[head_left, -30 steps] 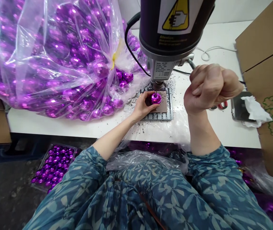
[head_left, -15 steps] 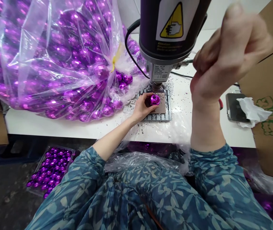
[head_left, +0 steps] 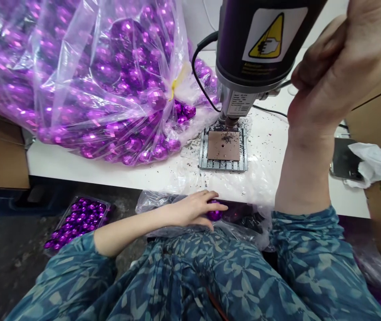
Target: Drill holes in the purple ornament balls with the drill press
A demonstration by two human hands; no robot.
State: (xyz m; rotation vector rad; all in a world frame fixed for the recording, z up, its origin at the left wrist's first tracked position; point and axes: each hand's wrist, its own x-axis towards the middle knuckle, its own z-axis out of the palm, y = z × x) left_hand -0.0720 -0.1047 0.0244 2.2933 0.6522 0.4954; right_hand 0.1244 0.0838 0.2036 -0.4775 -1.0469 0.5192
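My left hand (head_left: 190, 209) has dropped below the table edge, level with my lap, and its fingers curl around a shiny purple faceted ball (head_left: 215, 214). High at the upper right, my right hand (head_left: 330, 67) is closed around the thin metal lever (head_left: 286, 84) of a black bench drill press (head_left: 260, 49). Under the drill's chuck (head_left: 230, 119) lies a brown pad (head_left: 223, 146) with a small central hole, set on a grey metal grid jig (head_left: 223, 166). Neither hand touches the pad.
A large clear plastic bag (head_left: 76, 80) full of purple balls, tied with yellow tape, fills the table's left. Dark drill shavings lie scattered across the white table (head_left: 86, 171). Below left is a tray of purple balls (head_left: 78, 221); a phone and crumpled tissue (head_left: 375, 160) lie right.
The purple ball has left the pad, carried by my left hand down to my lap. My right hand has risen higher on the lever, and the view has shifted slightly.
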